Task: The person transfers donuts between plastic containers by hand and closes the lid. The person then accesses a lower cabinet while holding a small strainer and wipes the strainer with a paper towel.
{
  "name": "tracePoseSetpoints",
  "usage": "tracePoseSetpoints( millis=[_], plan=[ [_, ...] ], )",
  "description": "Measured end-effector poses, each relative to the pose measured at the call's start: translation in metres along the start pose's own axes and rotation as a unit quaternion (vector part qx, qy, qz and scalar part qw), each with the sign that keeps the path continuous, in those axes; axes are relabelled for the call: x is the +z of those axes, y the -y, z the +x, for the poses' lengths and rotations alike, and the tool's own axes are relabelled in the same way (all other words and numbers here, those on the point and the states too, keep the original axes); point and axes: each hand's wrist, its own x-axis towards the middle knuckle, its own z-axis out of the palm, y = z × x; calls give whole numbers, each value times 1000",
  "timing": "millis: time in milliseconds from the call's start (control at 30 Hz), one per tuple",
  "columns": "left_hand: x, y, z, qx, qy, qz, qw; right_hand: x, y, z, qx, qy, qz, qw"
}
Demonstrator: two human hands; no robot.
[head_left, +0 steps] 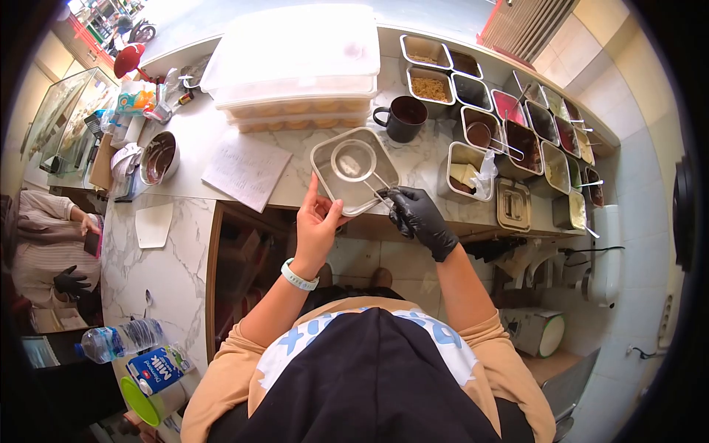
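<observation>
With my bare left hand [317, 225] I grip the near left corner of a rectangular metal container [360, 198], thumb and fingers on its rim. My right hand [421, 221], in a black glove, is closed around the handle of a small mesh strainer [353, 160]. The strainer's round bowl lies over the container's open top, with a little pale matter in it. Whether the bowl touches the container I cannot tell. Just behind the container stands a black mug [406, 119].
Stacked plastic boxes [295, 88] stand at the back, beside a handwritten paper sheet [247, 170]. Several metal tubs of fillings [432, 87] line the right. A steel pot [159, 159], water bottle [122, 340] and milk carton [159, 369] are left. Another person [52, 251] is far left.
</observation>
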Motion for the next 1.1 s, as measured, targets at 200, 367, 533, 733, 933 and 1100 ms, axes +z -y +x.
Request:
tracePoseSetpoints(
  millis=[200, 367, 533, 733, 933, 1100],
  plan=[
    [-1, 2, 1, 3, -1, -4, 1000, 1, -1, 0, 8, -6, -26, 1000],
    [-2, 2, 2, 1, -4, -7, 1000, 3, 0, -2, 20, 15, -7, 1000],
    [-3, 2, 2, -4, -9, -26, 1000, 1, 1, 2, 6, 9, 2, 1000],
    [-13, 5, 9, -46, -36, -69, 996, -7, 5, 2, 1, 29, -32, 999],
    [-9, 11, 14, -59, -50, -112, 991, -2, 22, -1, -1, 32, -73, 997],
    [-11, 18, 13, -75, -100, -166, 978, -8, 21, 7, -34, -1, -113, 993]
  ],
)
